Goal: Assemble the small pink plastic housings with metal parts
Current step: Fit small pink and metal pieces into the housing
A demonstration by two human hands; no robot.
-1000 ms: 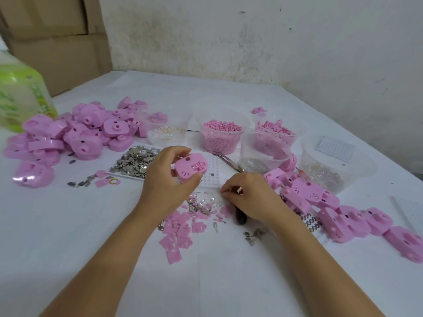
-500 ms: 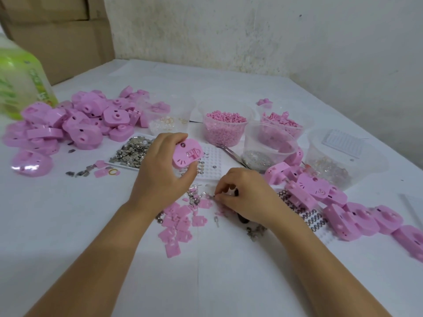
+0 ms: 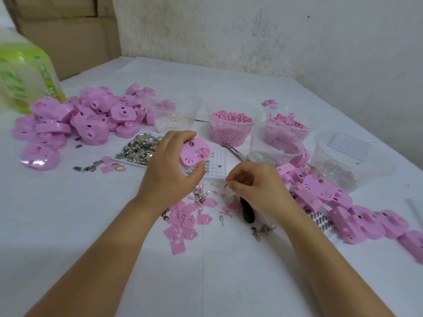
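Observation:
My left hand [image 3: 170,167] grips a pink housing [image 3: 194,154] above the table, its open face tilted toward me with a metal part seated inside. My right hand [image 3: 256,186] is to its right, lower down, with thumb and forefinger pinching a tiny metal part over a scatter of small metal pieces [image 3: 201,195] and flat pink tabs [image 3: 183,218]. A tray of shiny metal parts [image 3: 139,148] lies behind the left hand. One pile of pink housings [image 3: 87,120] is at the far left, another row of housings [image 3: 343,207] at the right.
Clear tubs hold pink pellets [image 3: 231,128], pink clips [image 3: 286,129] and metal bits [image 3: 338,170]. A white dimpled tray [image 3: 216,163] and tweezers [image 3: 233,152] lie between the hands and tubs. A dark tool handle [image 3: 248,213] sits under my right hand. A green bottle [image 3: 23,74] stands far left.
My left hand has turned the housing so its open face shows more. My right hand has risen off the table with its fingertips pinched together and moved a little toward the housing.

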